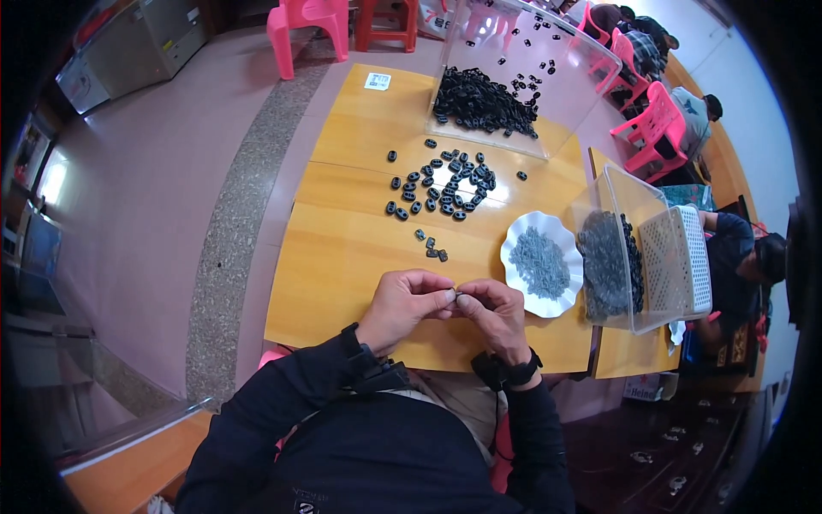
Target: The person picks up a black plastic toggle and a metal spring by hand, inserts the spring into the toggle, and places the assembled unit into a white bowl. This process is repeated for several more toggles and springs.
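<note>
Over the near part of the wooden table, my left hand and my right hand meet, thumbs and fingertips pinched together. Whatever small piece sits between them is mostly hidden. Just beyond lie several small dark pieces in a short row. Farther off, many black oval pieces with two holes are spread in a loose cluster. Right of my hands stands a white wavy-rimmed plate heaped with small greyish clear pieces.
A large clear bin with black oval pieces stands at the table's far end. At the right are another clear bin and a white perforated basket. Pink chairs and several seated people are beyond; one person sits close on the right.
</note>
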